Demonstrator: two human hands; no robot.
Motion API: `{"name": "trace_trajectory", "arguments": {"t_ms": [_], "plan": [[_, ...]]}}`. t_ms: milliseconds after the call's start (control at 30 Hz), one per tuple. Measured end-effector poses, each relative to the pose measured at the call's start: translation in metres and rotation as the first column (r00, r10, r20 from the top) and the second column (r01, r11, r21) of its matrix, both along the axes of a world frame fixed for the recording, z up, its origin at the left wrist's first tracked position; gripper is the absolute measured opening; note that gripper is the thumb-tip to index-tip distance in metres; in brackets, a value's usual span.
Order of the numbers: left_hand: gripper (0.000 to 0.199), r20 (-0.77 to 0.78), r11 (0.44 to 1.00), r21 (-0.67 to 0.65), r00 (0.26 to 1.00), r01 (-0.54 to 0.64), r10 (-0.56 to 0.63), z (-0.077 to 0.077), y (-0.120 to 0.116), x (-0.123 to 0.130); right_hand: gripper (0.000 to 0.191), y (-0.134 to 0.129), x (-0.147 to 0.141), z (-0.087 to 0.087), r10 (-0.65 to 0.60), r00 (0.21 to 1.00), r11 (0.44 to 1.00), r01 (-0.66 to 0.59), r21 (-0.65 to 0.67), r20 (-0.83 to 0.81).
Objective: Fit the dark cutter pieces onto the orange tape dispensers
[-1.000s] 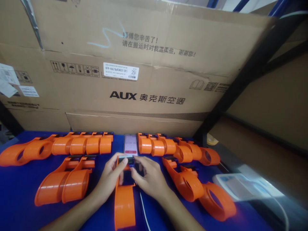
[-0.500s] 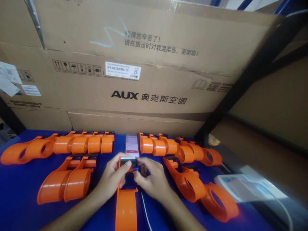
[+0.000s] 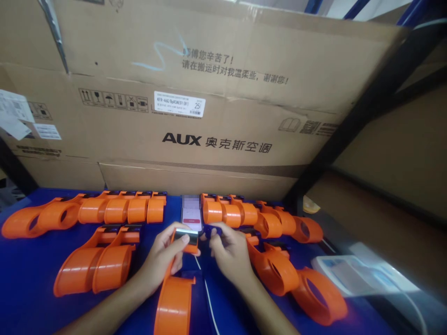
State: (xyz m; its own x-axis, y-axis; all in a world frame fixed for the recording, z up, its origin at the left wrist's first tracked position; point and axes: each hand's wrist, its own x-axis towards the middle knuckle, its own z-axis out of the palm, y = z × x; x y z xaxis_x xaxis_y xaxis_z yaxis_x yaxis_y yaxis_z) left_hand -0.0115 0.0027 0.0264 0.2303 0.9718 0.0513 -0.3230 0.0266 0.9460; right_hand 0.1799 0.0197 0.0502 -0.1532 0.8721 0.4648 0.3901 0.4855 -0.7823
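My left hand (image 3: 169, 253) is closed round the head of an orange tape dispenser (image 3: 173, 304), its thumb pressed on the black part near the serrated edge. The dispenser's round body hangs toward the front edge of the view. Just to the right, my right hand (image 3: 228, 251) pinches a small dark blue piece (image 3: 211, 230) between thumb and fingers, apart from the dispenser. Behind both hands lies a phone (image 3: 192, 215) with a lit screen.
Several orange dispensers (image 3: 115, 210) line the back of the blue table (image 3: 28, 270), with more (image 3: 319, 295) at left and right. A large cardboard box (image 3: 223, 116) stands behind. A white cable (image 3: 209, 302) runs between my arms; a pale blue-and-white packet (image 3: 363, 274) lies at right.
My right hand has moved right, away from the dispenser head, with the dark blue piece now separate from it. The dispenser's body has swung slightly left in my left hand.
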Motion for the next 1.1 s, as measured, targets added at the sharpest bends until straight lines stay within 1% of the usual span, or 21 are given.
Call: {"name": "trace_trajectory", "arguments": {"t_ms": [67,167,233,333,433,667,833,933,1000,1067,1100], "plan": [[0.035,-0.018,1.000,0.006,1.000,-0.005,0.005,-0.003,0.000,0.001,0.027,0.005,0.002,0.000,-0.049,0.999,0.999,0.049,-0.014,0.012],[0.037,-0.046,1.000,0.006,0.999,-0.026,0.026,-0.007,0.001,0.002,0.023,0.013,0.004,-0.003,-0.093,0.983,0.994,0.100,-0.036,0.156],[0.038,-0.071,0.999,-0.002,0.997,-0.042,0.042,-0.008,0.002,0.002,0.019,0.016,0.005,-0.005,-0.100,0.952,0.991,0.120,-0.054,0.288],[0.039,-0.102,0.999,-0.015,0.994,-0.052,0.050,-0.009,0.002,0.001,0.013,0.015,0.004,-0.006,-0.090,0.883,0.986,0.145,-0.086,0.461],[0.040,-0.113,0.998,-0.019,0.992,-0.056,0.053,-0.010,0.002,0.001,0.010,0.012,0.003,-0.006,-0.092,0.830,0.981,0.170,-0.092,0.549],[0.043,-0.124,0.997,-0.047,0.990,-0.067,0.061,-0.013,0.001,0.003,0.011,0.011,0.004,-0.009,-0.125,0.764,0.980,0.195,-0.042,0.633],[0.040,-0.159,0.998,-0.021,0.986,-0.061,0.057,-0.013,0.000,0.002,0.008,0.014,0.006,-0.013,-0.187,0.712,0.969,0.246,0.009,0.676],[0.039,-0.171,0.998,-0.009,0.983,-0.066,0.064,-0.014,0.001,0.003,0.007,0.015,0.006,-0.012,-0.219,0.695,0.963,0.269,0.035,0.685],[0.039,-0.168,0.997,-0.005,0.983,-0.074,0.072,-0.015,0.001,0.003,0.005,0.014,0.005,-0.009,-0.227,0.714,0.963,0.265,0.044,0.663],[0.040,-0.159,0.996,-0.005,0.984,-0.084,0.082,-0.014,0.001,0.003,0.013,0.013,0.005,-0.005,-0.198,0.780,0.975,0.219,0.038,0.593],[0.040,-0.155,0.996,-0.007,0.984,-0.089,0.087,-0.014,0.001,0.003,0.017,0.011,0.005,-0.003,-0.163,0.826,0.984,0.172,0.033,0.540]]}}
